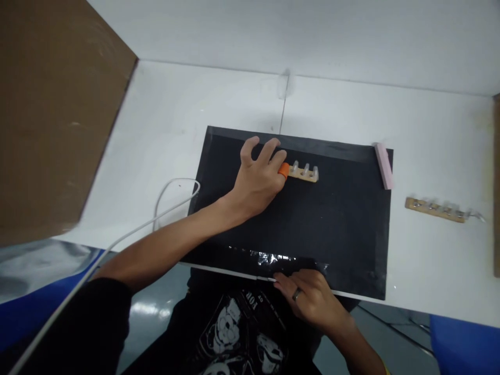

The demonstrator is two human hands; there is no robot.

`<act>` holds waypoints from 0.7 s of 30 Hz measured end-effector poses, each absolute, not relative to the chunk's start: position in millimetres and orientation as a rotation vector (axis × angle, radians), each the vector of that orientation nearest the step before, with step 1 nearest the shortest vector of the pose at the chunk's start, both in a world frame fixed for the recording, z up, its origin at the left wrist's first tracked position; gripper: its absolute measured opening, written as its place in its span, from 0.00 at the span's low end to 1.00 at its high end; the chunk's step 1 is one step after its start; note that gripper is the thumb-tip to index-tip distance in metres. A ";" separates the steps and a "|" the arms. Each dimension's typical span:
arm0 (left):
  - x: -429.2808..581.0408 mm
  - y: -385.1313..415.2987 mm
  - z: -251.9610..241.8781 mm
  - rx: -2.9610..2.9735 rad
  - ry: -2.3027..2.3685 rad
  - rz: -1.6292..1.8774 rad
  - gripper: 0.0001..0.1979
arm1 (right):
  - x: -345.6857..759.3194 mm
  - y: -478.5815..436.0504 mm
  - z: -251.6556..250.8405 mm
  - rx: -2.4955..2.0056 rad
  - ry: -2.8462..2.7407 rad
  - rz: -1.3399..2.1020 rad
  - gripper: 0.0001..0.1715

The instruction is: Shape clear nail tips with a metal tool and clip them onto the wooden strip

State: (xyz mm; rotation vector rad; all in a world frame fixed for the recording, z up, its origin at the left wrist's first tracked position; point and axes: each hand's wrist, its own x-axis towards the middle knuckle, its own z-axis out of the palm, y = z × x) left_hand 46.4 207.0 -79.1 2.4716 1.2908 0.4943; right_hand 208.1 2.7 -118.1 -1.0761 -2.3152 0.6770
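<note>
My left hand [260, 179] reaches over the black mat [332, 229], its fingers bent. The thumb side closes at the left end of a narrow wooden strip [308, 176] with several small clear pieces along it. An orange band [284, 170] shows between that hand and the strip; whether it sits on a finger or on the strip I cannot tell. At the mat's front edge, my right hand [312, 297], with a dark ring on one finger, pinches a thin pointed metal tool [266, 279] aimed left. Most of the tool is hidden by the fingers.
A pink block [384, 165] lies at the mat's right edge. Another wooden strip with clear pieces [435, 210] lies on the white table [167, 130] to the right. A white cable [136, 229] loops past my left forearm. Brown panels [58, 114] stand at the sides.
</note>
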 end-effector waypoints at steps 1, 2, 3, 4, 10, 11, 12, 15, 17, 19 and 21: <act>48.2 205.2 -80.2 2.461 1.298 0.502 0.16 | 208.0 2.4 -118.1 -1.076 -2.324 0.675 0.08; 49.9 203.4 -81.3 2.450 1.301 0.503 0.16 | 208.0 2.0 -118.4 -1.075 -2.332 0.673 0.08; 51.4 201.6 -82.0 2.442 1.302 0.505 0.16 | 208.1 1.4 -118.9 -1.077 -2.339 0.670 0.08; 52.5 199.7 -82.0 2.441 1.303 0.506 0.16 | 208.1 0.6 -119.6 -1.079 -2.343 0.666 0.08; 39.8 173.0 -66.7 2.646 1.347 0.450 0.08 | 209.7 -4.8 -123.5 -1.106 -2.330 0.644 0.08; 35.3 165.6 -64.1 2.663 1.336 0.420 0.06 | 209.9 -5.4 -123.9 -1.109 -2.325 0.643 0.08; 30.9 157.8 -62.8 2.649 1.308 0.405 0.04 | 210.1 -5.8 -124.3 -1.109 -2.320 0.643 0.08; 21.7 136.0 -68.6 2.504 1.339 0.370 0.02 | 209.9 -6.1 -125.8 -1.097 -2.312 0.648 0.08; 19.8 125.0 -79.1 2.420 1.385 0.375 0.03 | 209.3 -6.4 -126.7 -1.096 -2.309 0.649 0.08; 19.9 117.3 -90.7 2.345 1.451 0.420 0.03 | 208.5 -7.2 -127.0 -1.108 -2.303 0.644 0.08; 20.4 112.1 -100.3 2.299 1.500 0.481 0.03 | 207.7 -8.4 -126.3 -1.122 -2.296 0.635 0.08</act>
